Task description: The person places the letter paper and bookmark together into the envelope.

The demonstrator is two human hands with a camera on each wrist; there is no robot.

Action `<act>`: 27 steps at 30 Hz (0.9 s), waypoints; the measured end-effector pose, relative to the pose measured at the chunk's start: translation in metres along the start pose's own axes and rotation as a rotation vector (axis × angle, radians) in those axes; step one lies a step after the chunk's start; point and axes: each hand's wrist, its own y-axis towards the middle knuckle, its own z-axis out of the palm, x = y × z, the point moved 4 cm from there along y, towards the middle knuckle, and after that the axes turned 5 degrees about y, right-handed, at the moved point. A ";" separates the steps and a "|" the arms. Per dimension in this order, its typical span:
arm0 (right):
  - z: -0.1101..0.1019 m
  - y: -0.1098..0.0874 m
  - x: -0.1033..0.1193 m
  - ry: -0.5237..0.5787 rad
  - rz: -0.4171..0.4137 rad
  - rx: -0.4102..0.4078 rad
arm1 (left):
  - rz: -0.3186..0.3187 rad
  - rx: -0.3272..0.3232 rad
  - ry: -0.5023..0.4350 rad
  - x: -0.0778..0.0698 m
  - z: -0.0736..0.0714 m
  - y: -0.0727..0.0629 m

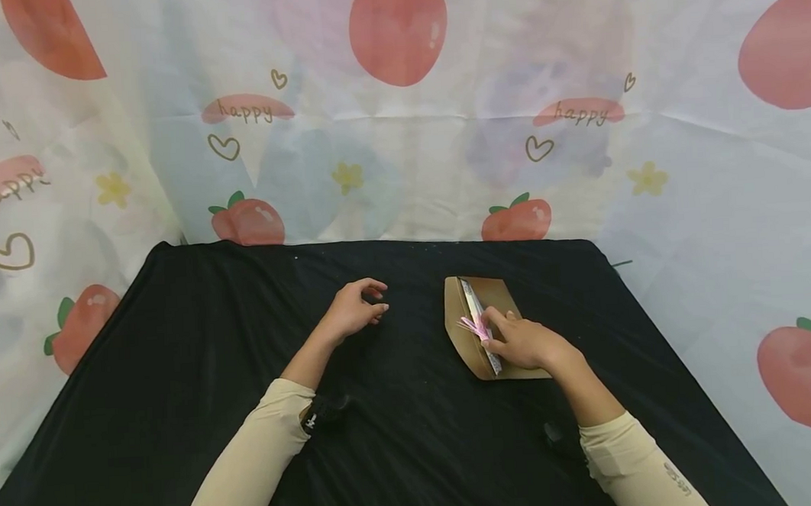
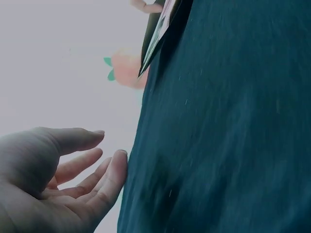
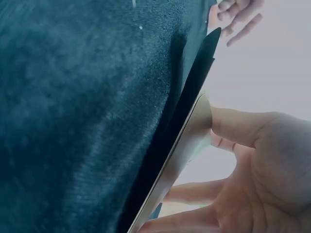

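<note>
A brown kraft envelope (image 1: 511,293) lies on the black cloth at right, its flap (image 1: 460,338) spread to the left. A pale printed card (image 1: 473,303) sticks out along its mouth, with a pink ribbon or tassel (image 1: 473,326) on it. My right hand (image 1: 523,341) is over the envelope, thumb and forefinger pinching at the card's edge by the ribbon. In the right wrist view the thumb (image 3: 238,126) meets the bulging brown paper (image 3: 187,145); the exact grip is partly hidden. Left of the envelope, my left hand (image 1: 355,307) hovers with loosely bent fingers, holding nothing.
Black cloth (image 1: 401,436) covers the table, slightly wrinkled. A white curtain (image 1: 401,161) printed with fruit, hearts and "happy" stands behind the table and at both sides. A dark wrist strap (image 1: 320,412) is on the left forearm.
</note>
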 end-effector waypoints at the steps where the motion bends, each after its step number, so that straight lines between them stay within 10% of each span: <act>1: 0.000 0.000 0.000 -0.004 0.001 0.000 | 0.001 -0.002 -0.001 0.002 -0.003 -0.002; 19: 0.005 0.001 -0.001 -0.011 0.036 0.017 | 0.060 0.025 0.189 0.014 -0.059 -0.041; 27: -0.006 -0.003 -0.002 -0.076 0.101 -0.151 | 0.144 -0.106 0.495 0.013 -0.065 -0.063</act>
